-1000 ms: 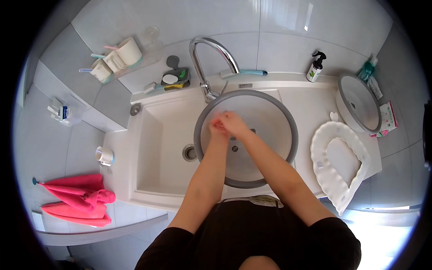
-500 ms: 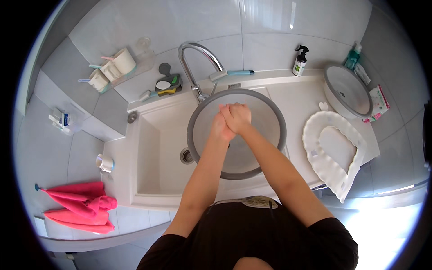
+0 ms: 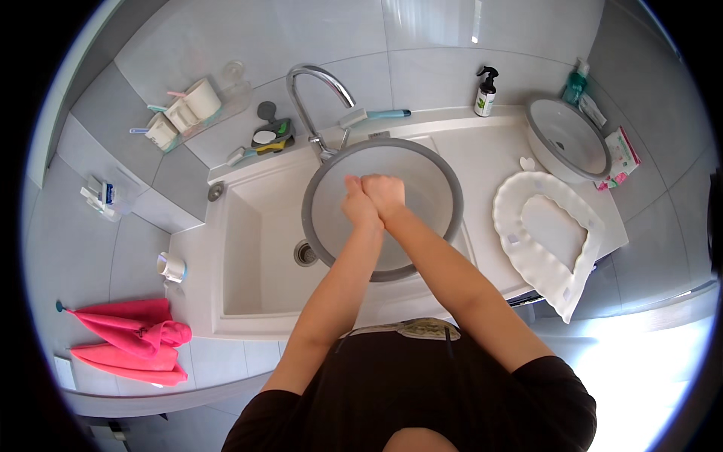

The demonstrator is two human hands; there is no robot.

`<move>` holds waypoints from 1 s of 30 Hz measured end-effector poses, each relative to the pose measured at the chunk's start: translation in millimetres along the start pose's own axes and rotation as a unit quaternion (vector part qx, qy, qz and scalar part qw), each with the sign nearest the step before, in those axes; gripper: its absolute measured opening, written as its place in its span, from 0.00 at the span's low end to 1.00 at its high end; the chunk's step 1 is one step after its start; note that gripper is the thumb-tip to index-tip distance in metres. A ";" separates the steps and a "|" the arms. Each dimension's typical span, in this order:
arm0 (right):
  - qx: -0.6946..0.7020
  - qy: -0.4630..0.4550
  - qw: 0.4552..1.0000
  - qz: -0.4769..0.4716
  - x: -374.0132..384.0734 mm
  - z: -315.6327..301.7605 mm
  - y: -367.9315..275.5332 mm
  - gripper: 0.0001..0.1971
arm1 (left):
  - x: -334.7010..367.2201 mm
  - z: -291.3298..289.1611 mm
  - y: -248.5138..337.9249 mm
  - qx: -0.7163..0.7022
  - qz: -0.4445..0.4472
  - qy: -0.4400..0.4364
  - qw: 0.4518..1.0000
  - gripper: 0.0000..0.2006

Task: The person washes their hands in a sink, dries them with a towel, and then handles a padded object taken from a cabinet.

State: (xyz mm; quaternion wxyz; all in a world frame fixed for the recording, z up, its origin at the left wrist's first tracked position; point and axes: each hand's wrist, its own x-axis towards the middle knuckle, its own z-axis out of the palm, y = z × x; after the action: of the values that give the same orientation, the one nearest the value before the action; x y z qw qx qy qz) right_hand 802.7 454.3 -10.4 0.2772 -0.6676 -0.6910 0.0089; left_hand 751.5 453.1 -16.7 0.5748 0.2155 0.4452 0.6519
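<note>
Above a grey-rimmed basin (image 3: 308, 218), my two hands meet with their inner sides pressed together. My left hand (image 3: 360, 202) is closed, its thumb side pointing up toward the basin's far rim. My right hand (image 3: 385, 193) is closed too, its fingers folded in against the left one. Whatever lies between the palms, if anything, is hidden. The basin rests across the right side of the white sink (image 3: 256, 256), partly over the ledge. Both forearms cross its near rim.
Behind the basin rises a chrome faucet (image 3: 297, 98), with a blue-handled brush (image 3: 376, 115) beside it. Along the right counter are a black spray bottle (image 3: 486, 92), a second grey-rimmed basin (image 3: 568, 139) and a white wavy-edged mat (image 3: 520, 245). Pink towels (image 3: 139, 328) hang at left.
My hands have shifted from a wrapped clasp, right over left, to lying side by side with fingers curled. The whole view has shifted slightly, moving the scene left and up.
</note>
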 end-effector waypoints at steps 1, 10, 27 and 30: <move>-0.015 -0.008 1.000 -0.006 -2.6 -0.9 0.0 0.14 | -0.5 -1.4 -2.2 0.001 -0.001 -0.002 1.000 0.25; 0.005 -0.121 0.991 0.048 -25.0 -8.9 -2.3 0.10 | -0.8 -23.8 -24.7 0.057 0.028 -0.019 0.998 0.27; 0.576 0.261 0.773 -0.039 -44.0 -119.6 -61.1 0.21 | -73.5 16.1 73.6 -0.036 0.265 -0.370 0.889 0.32; 0.533 0.330 0.756 -0.190 -47.9 -146.3 -46.2 0.21 | -126.6 25.3 121.3 0.129 0.408 -0.463 0.776 0.36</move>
State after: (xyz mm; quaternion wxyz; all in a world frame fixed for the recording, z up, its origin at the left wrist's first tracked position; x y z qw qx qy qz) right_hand 815.9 352.5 113.2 0.7948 -0.2290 -0.5527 0.1020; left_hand 735.2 349.3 126.0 0.3588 0.7247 0.0757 0.5834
